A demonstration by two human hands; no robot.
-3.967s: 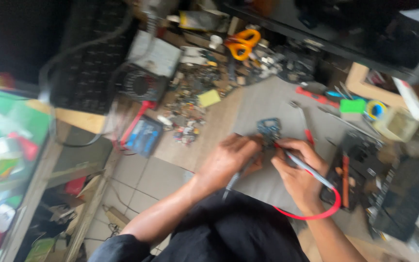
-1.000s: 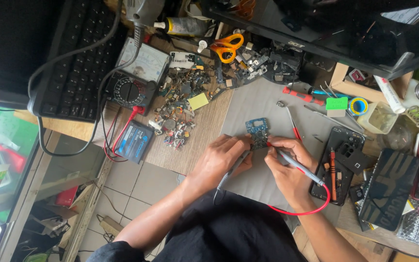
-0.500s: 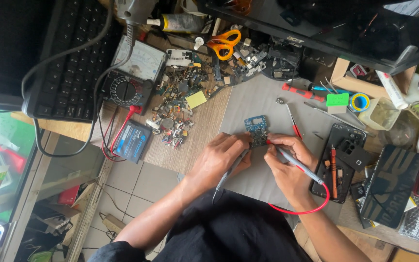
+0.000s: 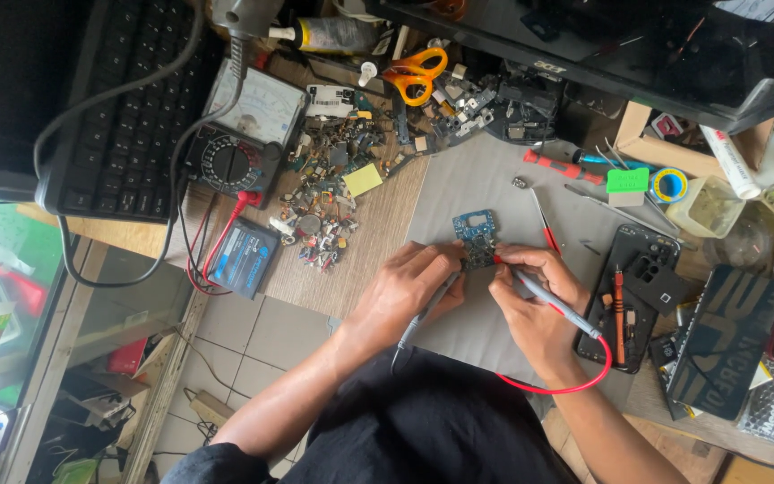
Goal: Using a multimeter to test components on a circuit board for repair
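Both hands [image 4: 468,287] steady now — view settled over the blue circuit board [image 4: 475,231].

Both forearms reach up from the bottom of the view and converge near the middle. The left hand [image 4: 409,291] lies knuckles up, fingers curled in a pen-like pinch with the fingertips pointing right. The right hand [image 4: 535,300] faces it, fingers bent in the same kind of pinch, thumb on top. The fingertips of the two hands nearly meet. Both wrists are bent slightly inward, arms bare.
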